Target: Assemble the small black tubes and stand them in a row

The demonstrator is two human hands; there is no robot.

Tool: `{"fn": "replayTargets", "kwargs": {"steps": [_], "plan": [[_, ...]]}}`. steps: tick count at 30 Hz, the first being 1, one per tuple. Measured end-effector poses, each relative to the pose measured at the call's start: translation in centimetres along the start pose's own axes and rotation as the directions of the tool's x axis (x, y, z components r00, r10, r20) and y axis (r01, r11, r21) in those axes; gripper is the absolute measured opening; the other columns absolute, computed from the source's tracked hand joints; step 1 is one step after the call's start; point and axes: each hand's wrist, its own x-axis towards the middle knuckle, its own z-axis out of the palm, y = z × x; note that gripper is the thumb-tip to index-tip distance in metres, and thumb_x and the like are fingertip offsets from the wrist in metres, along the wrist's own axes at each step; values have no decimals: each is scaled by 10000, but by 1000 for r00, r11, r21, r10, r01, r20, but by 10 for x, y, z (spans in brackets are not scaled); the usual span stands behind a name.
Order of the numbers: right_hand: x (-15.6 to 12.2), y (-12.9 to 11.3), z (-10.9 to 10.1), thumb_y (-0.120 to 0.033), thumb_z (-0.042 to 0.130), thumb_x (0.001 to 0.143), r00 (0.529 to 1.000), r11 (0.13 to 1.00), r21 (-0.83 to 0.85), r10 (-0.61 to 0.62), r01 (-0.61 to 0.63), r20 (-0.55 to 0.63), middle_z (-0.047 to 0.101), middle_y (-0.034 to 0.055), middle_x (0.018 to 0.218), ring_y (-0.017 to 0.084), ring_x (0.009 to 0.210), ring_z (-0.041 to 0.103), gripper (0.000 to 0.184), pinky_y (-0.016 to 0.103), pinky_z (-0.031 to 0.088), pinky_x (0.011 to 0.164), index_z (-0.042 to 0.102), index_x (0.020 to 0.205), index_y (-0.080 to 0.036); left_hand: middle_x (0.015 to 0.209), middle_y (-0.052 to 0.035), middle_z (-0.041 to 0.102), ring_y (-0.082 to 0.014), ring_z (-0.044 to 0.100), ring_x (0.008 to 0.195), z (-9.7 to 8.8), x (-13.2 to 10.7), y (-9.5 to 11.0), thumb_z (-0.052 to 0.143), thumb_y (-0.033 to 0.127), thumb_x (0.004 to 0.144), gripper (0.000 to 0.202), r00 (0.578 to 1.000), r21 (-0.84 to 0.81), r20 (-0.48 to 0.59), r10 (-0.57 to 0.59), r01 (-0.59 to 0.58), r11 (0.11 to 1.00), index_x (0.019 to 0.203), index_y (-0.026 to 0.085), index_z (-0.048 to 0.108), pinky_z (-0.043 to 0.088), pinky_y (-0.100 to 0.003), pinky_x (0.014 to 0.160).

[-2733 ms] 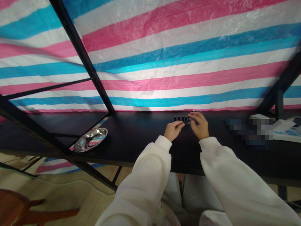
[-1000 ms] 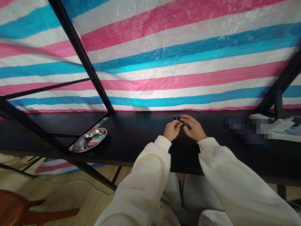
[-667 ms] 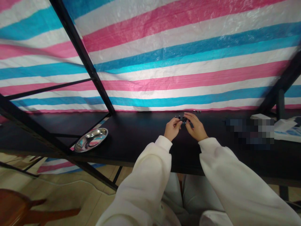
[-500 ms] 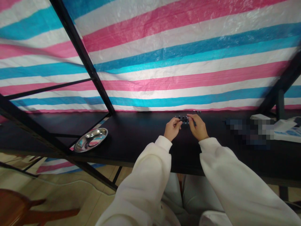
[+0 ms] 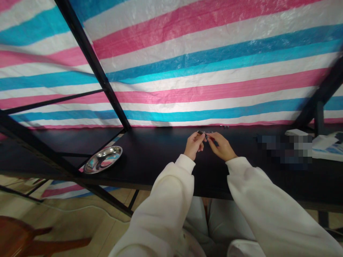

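My left hand [image 5: 193, 145] and my right hand [image 5: 221, 147] are raised just above the black table [image 5: 150, 157], close together near its far edge. Both pinch a small dark piece with little studs [image 5: 204, 133] between their fingertips; the left holds its left end, the right its other end. Its exact shape is too small to make out. White sleeves cover both arms.
A shiny metal dish [image 5: 103, 159] sits near the table's left end. Black frame bars [image 5: 92, 62] slant up at the left. A striped pink, blue and white tarp [image 5: 214, 71] hangs behind. Papers and boxes [image 5: 321, 144] lie at the right. A wooden stool [image 5: 16, 239] stands at the lower left.
The row of small dark pieces that lay on the table by my fingers is now lifted between both hands. My left hand has turned upward a little; the right has shifted slightly left.
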Motion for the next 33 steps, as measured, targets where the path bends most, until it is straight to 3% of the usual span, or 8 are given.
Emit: {"fn": "replayTargets", "kwargs": {"steps": [9,16,20,23,28,33], "plan": [[0,3,2,-199,458,834,998,999,-8,-47,47,30,616,81,878,188,833,585,237,384,491,803,550,1052,-198,688,8,551,-11,406,335,2,-1,-3,616,457,669,369,997,68,57,-60,56,996,798,124,523,202,-163,302],[1,1,-2,-206,434,834,999,999,-23,44,-45,-16,598,79,839,188,787,579,225,369,500,755,556,1022,-193,645,18,541,-1,378,312,1,2,-3,590,374,698,265,988,143,-131,-76,95,985,710,133,481,201,-148,291],[2,0,-5,-189,412,835,996,997,-17,69,-70,-61,604,78,848,186,790,582,215,357,498,744,563,988,-193,629,12,548,-17,405,322,-5,7,-11,563,282,696,166,973,278,-228,-39,104,955,686,130,498,272,-151,311],[2,0,-6,-195,406,834,992,996,-22,89,-91,-93,598,65,790,176,731,575,206,340,499,702,573,954,-196,578,7,548,-42,448,363,-16,13,-17,574,217,655,102,962,453,-273,14,115,884,650,123,534,327,-154,347],[3,1,-6,-213,394,838,986,993,-13,116,-118,-116,583,56,760,166,691,561,213,327,495,668,574,950,-198,469,8,524,-67,459,365,-48,28,-21,580,155,607,60,971,664,-173,-168,241,708,572,108,570,356,-171,381],[2,3,-6,-206,401,833,985,993,-11,118,-121,-124,586,57,767,164,678,554,212,329,491,672,576,952,-202,415,2,495,-97,499,404,-74,46,-20,616,138,580,69,973,824,-153,-170,221,521,527,112,581,392,-186,430]]}}
